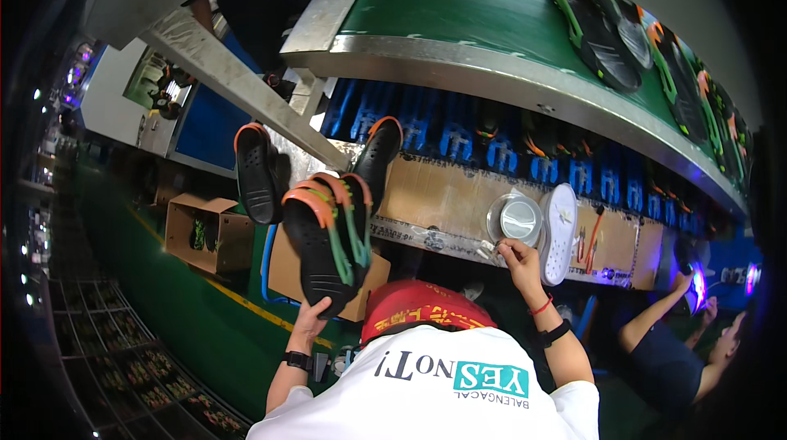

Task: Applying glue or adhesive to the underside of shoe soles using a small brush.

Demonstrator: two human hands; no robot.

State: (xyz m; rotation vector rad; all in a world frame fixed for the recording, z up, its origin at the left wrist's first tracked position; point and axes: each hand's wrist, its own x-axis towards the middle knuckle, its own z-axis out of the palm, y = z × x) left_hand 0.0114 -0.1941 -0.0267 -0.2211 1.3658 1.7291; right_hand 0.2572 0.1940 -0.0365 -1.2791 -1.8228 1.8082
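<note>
My left hand (313, 314) grips the heel end of a black sandal (310, 268) with orange and green straps. The sandal is held up over the left end of the bench, and a second strap shows right beside it. My right hand (523, 266) is at the bench's near edge, thumb and forefinger pinched together; what they hold, if anything, is too small to make out. Just beyond those fingers stands a round clear container with a pale lid (520, 218). A white clog-like shoe (559, 235) with holes lies to its right.
Two more black sandals, one (258, 173) at left and one (379, 153) behind, rest by the metal post. Pliers (581, 243) lie on the cardboard-covered bench (434, 202). Above runs a green conveyor (459, 5) carrying sandals. A cardboard box (209, 231) is on the floor; a co-worker (672, 350) sits at right.
</note>
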